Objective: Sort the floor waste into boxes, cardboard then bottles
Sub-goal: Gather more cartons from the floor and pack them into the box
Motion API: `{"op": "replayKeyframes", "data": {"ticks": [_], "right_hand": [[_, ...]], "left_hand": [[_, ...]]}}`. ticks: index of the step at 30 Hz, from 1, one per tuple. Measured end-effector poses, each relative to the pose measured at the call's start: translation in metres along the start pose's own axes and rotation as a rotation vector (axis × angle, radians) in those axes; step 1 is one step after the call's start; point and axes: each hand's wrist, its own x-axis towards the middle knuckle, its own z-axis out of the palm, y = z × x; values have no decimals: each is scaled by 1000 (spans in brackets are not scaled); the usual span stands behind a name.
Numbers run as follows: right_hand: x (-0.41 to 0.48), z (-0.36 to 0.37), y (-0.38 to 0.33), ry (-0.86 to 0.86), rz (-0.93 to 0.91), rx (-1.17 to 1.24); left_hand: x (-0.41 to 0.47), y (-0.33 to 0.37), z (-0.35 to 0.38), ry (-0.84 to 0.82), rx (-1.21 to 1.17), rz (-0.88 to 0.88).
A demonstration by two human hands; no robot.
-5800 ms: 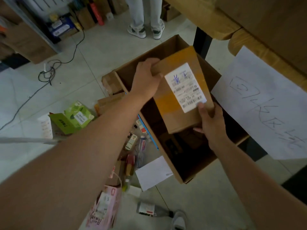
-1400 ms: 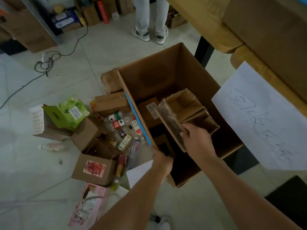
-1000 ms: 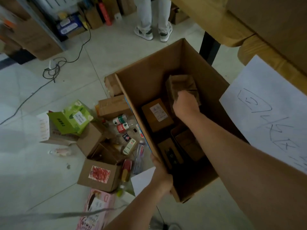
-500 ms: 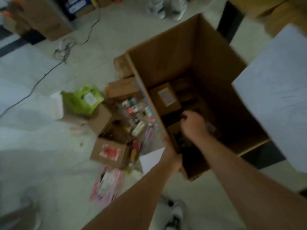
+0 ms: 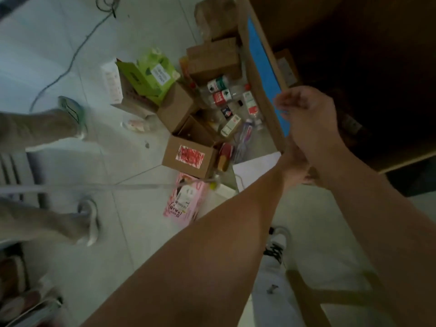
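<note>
Below right hand (image 5: 306, 119), fingers loosely open, empty; left hand (image 5: 292, 161) grips big box (image 5: 262, 74) rim. Red-label carton (image 5: 188, 156) beyond fingers: light, stiff; probably grab by flap.

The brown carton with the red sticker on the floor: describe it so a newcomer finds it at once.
Start at the big open cardboard box with the blue strip on its rim. In the pile of floor waste left of it, the brown carton sits nearest the viewer, just above a pink packet. It alone carries a square red-and-white sticker on its side.
</note>
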Motion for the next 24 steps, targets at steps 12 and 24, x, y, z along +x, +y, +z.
{"op": "replayKeyframes", "data": {"ticks": [12, 24], "right_hand": [[-26, 81, 189, 345, 261, -65], [88, 108, 363, 186, 562, -698]], "left_hand": [[33, -133, -125, 208, 109, 66], [186, -173, -204, 360, 565, 133]]}}
